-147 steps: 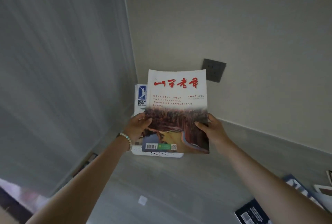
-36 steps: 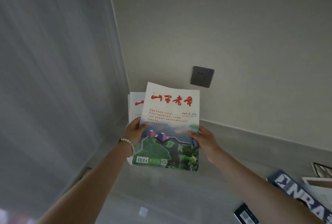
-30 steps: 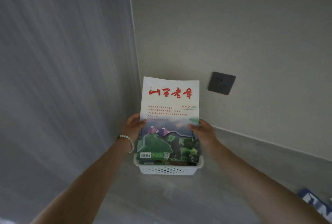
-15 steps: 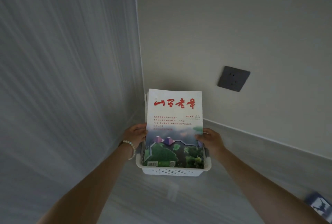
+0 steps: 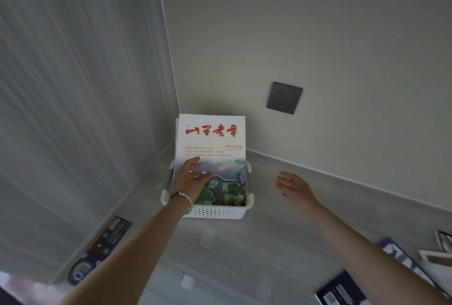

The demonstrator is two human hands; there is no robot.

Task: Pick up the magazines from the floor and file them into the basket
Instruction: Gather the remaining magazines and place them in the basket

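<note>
head view
basket: white perforated basket (image 5: pixel 215 213) on the floor (image 5: pixel 244 255), in the wall corner, frame centre.
magazine: red-title magazine (image 5: pixel 210 138) stands in the basket, front-most, top toward 12 o'clock.
left hand: left hand (image 5: pixel 190 177) lies flat on the magazine cover, fingers (image 5: pixel 192 165) straight, slightly spread; bead bracelet (image 5: pixel 184 197) on the wrist.
right hand: right hand (image 5: pixel 292 186) in the air at 3 o'clock of the basket, apart from it, fingers loose, spread, empty.
loose: dark magazine (image 5: pixel 342 290) on the floor at 5 o'clock; second magazine (image 5: pixel 110 233) at 8 o'clock by the wall.
socket: wall socket (image 5: pixel 284 97) at 1 o'clock.

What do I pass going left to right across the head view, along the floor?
First the dark magazine at the left → white basket holding the red-titled magazine → right hand → black magazine → blue magazine near the right edge.
</note>
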